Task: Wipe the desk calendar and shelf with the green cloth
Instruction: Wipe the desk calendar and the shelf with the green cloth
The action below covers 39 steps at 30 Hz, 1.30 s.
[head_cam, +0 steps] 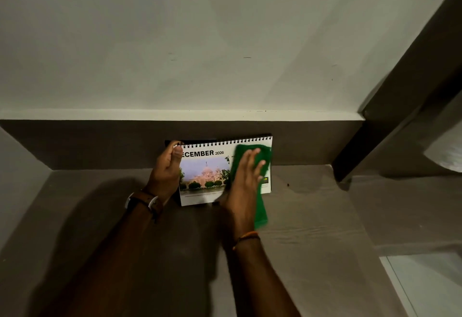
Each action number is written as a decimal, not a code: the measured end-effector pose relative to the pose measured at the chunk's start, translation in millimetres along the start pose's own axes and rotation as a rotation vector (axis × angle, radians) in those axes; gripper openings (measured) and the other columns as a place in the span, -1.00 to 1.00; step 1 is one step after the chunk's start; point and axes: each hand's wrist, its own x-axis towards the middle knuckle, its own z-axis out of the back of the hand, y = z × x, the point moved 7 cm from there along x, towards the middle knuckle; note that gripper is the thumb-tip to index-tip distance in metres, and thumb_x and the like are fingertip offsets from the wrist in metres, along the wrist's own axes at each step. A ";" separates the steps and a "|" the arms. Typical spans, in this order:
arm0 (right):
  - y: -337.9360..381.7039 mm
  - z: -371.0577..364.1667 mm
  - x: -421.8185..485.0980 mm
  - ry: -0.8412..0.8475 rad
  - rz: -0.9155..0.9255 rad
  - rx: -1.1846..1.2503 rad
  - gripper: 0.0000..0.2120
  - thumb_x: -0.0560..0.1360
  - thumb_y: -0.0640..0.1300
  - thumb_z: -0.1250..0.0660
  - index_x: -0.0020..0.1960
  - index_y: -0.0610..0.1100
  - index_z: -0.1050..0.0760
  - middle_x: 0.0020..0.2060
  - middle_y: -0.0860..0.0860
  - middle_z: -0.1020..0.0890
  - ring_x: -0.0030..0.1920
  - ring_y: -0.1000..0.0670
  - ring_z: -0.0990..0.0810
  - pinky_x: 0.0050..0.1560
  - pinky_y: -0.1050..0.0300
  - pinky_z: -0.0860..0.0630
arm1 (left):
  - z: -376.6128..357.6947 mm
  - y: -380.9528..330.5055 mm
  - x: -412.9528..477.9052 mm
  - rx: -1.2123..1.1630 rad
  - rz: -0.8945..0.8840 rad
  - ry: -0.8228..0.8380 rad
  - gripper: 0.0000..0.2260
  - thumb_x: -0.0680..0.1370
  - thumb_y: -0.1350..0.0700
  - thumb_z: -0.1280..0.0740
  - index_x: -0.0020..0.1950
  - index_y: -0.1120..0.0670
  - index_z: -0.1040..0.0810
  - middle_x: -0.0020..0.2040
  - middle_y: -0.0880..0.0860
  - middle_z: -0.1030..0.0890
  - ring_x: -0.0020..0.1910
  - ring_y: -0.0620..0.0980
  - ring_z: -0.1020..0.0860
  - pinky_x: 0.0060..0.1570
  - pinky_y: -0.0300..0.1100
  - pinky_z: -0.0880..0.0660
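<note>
Calendar (207, 174) upright, long axis left-right

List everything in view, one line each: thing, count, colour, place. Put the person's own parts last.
desk calendar: one, white page with a building photo, black spiral binding, standing on the shelf against the back wall
green cloth: one, green, pressed on the calendar's right side
shelf: one, grey-brown, under the calendar
wall: one, off-white, above the shelf
wristwatch: one, brown strap, left wrist
thread band: one, orange, right wrist
left hand: one, gripping the calendar's top left corner
right hand: one, flat on the cloth
</note>
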 end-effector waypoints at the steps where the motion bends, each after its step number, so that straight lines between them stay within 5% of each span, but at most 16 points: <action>1: 13.3 -7.2 -6.0 0.023 0.083 -0.034 0.00 0.34 -0.55 -0.03 0.63 -0.07 0.30 0.62 -0.09 0.25 0.59 -0.27 0.20 0.56 -0.31 0.02 | 1.8 0.5 0.3 0.009 -0.011 -0.020 -0.65 0.62 -0.12 -0.09 0.29 0.04 -0.42 0.20 0.09 -0.58 0.24 -0.08 -0.53 0.23 -0.09 -0.45; 3: 35.3 -21.7 -28.6 0.034 0.298 -0.102 -0.25 0.46 -0.43 0.05 0.64 -0.17 -0.03 0.61 -0.13 -0.03 0.56 -0.30 -0.04 0.49 -0.36 -0.18 | 4.6 -2.2 0.8 0.060 -0.047 -0.066 -0.72 0.62 -0.07 -0.09 0.27 -0.02 -0.41 0.13 -0.10 -0.55 0.13 -0.40 -0.48 0.15 -0.37 -0.40; 5: 41.1 -35.8 -52.4 0.119 0.441 -0.111 -0.39 0.53 -0.34 -0.04 0.59 -0.20 -0.24 0.58 -0.09 -0.14 0.51 -0.29 -0.11 0.40 -0.43 -0.27 | 4.0 -3.9 2.0 0.090 -0.061 -0.085 -0.74 0.62 -0.06 -0.09 0.22 -0.03 -0.44 0.07 -0.13 -0.55 0.06 -0.42 -0.49 0.11 -0.41 -0.40; 8: 7.4 -30.9 -59.2 0.214 0.317 -0.098 -0.30 0.50 -0.40 0.03 0.65 -0.19 -0.07 0.61 -0.07 0.04 0.56 -0.25 0.03 0.44 -0.41 -0.29 | 6.1 -0.2 1.8 0.091 -0.050 -0.111 -0.64 0.63 -0.05 -0.11 0.33 0.11 -0.42 0.21 0.01 -0.54 0.26 -0.17 -0.48 0.29 -0.21 -0.39; 11: -29.5 -0.5 -29.2 0.051 -0.038 -0.053 -0.04 0.45 -0.56 -0.10 0.64 -0.08 0.31 0.62 -0.03 0.29 0.60 -0.20 0.23 0.50 -0.19 -0.29 | 3.2 3.9 2.2 0.060 0.003 -0.034 -0.52 0.61 -0.08 -0.10 0.42 0.18 -0.34 0.36 0.19 -0.48 0.37 0.11 -0.43 0.37 0.07 -0.36; 15: -12.7 2.6 -7.6 0.034 -0.044 0.011 0.06 0.39 -0.56 -0.22 0.59 -0.05 0.36 0.61 -0.03 0.32 0.59 -0.17 0.27 0.46 -0.19 -0.36 | 5.9 -2.8 1.8 0.131 -0.030 -0.079 -0.59 0.65 0.01 -0.08 0.42 0.19 -0.34 0.34 0.11 -0.48 0.33 -0.03 -0.44 0.32 -0.24 -0.35; 17: 3.9 -9.4 -20.1 0.087 0.125 -0.018 -0.13 0.45 -0.50 -0.06 0.63 -0.09 0.21 0.64 -0.08 0.17 0.60 -0.22 0.17 0.47 -0.31 -0.31 | 6.1 -6.0 1.0 0.149 -0.054 -0.085 -0.70 0.66 0.02 -0.08 0.31 0.09 -0.44 0.12 -0.01 -0.57 0.07 -0.21 -0.51 0.06 -0.47 -0.41; 19: 14.6 -21.0 -38.5 0.144 0.307 -0.070 -0.23 0.42 -0.45 0.13 0.61 -0.14 0.04 0.62 -0.11 -0.01 0.57 -0.28 0.02 0.47 -0.38 -0.25 | 6.9 -6.5 1.6 0.145 -0.050 -0.094 -0.80 0.66 0.03 -0.09 0.17 -0.06 -0.47 -0.06 -0.14 -0.53 -0.15 -0.33 -0.50 -0.11 -0.49 -0.42; 21: 11.2 -29.5 -51.3 0.234 0.360 -0.083 -0.24 0.45 -0.48 0.08 0.61 -0.12 0.05 0.60 -0.01 0.05 0.58 -0.22 0.06 0.52 -0.32 -0.22 | 7.0 -9.1 1.5 0.161 -0.064 -0.103 -0.81 0.65 0.00 -0.09 0.15 -0.05 -0.46 -0.07 -0.14 -0.54 -0.14 -0.37 -0.51 -0.10 -0.43 -0.43; 25: -22.7 13.7 -27.0 -0.026 0.026 0.034 -0.01 0.53 -0.50 -0.28 0.62 0.02 0.30 0.63 0.04 0.19 0.62 -0.07 0.15 0.47 0.21 -0.06 | 8.6 -10.6 1.0 0.181 -0.069 -0.094 -0.78 0.62 -0.12 -0.09 0.22 -0.24 -0.43 0.02 -0.20 -0.56 -0.01 -0.37 -0.51 0.02 -0.44 -0.43; 28: -24.4 30.7 8.7 -0.067 -0.154 0.148 -0.05 0.49 -0.55 -0.26 0.65 -0.11 0.21 0.63 0.00 0.24 0.62 -0.08 0.19 0.52 0.19 0.04 | 7.9 -4.9 2.3 0.146 -0.035 -0.060 -0.75 0.63 -0.12 -0.09 0.25 -0.18 -0.45 0.08 -0.18 -0.60 0.09 -0.29 -0.54 0.10 -0.37 -0.47; 31: 24.3 16.5 6.4 -0.075 0.046 0.074 -0.18 0.44 -0.55 -0.03 0.64 -0.18 0.09 0.62 -0.09 0.15 0.61 -0.17 0.10 0.57 -0.07 -0.12 | 8.5 -4.0 4.9 0.164 -0.031 -0.094 -0.64 0.64 -0.02 -0.11 0.40 0.07 -0.36 0.26 -0.08 -0.50 0.22 -0.27 -0.45 0.14 -0.53 -0.34; 33: 57.0 -17.6 -18.2 0.017 0.333 -0.077 -0.36 0.51 -0.35 0.05 0.61 -0.25 -0.15 0.60 -0.16 -0.12 0.58 -0.24 -0.12 0.51 -0.26 -0.22 | 10.6 -4.7 6.8 0.192 -0.047 -0.104 -0.60 0.62 -0.02 -0.12 0.36 0.18 -0.41 0.27 0.11 -0.52 0.23 -0.07 -0.46 0.24 -0.31 -0.40; 35: 69.4 -55.8 -49.9 0.248 0.574 -0.217 -0.42 0.61 -0.12 0.09 0.61 -0.20 -0.20 0.61 -0.10 -0.13 0.59 -0.19 -0.04 0.54 -0.33 -0.09 | 12.7 -3.3 9.5 0.197 -0.026 -0.057 -0.60 0.62 -0.04 -0.11 0.32 0.18 -0.44 0.17 0.21 -0.57 0.17 0.03 -0.52 0.25 0.04 -0.45; 37: 59.9 -70.8 -68.2 0.377 0.710 -0.314 -0.44 0.64 -0.03 0.06 0.60 -0.13 -0.24 0.60 -0.05 -0.18 0.58 -0.11 0.04 0.55 -0.34 -0.04 | 12.8 -2.1 10.5 0.209 0.024 -0.014 -0.64 0.65 -0.03 -0.10 0.37 0.10 -0.40 0.20 0.26 -0.56 0.23 0.17 -0.52 0.23 0.06 -0.47; 39: 41.3 -59.7 -69.3 0.392 0.662 -0.321 -0.48 0.64 -0.07 0.00 0.56 -0.12 -0.34 0.57 -0.04 -0.31 0.57 -0.11 -0.10 0.48 -0.30 -0.26 | 9.7 -1.5 11.6 0.214 0.028 0.007 -0.63 0.65 0.02 -0.11 0.41 0.13 -0.36 0.29 0.23 -0.52 0.31 0.14 -0.46 0.29 -0.02 -0.43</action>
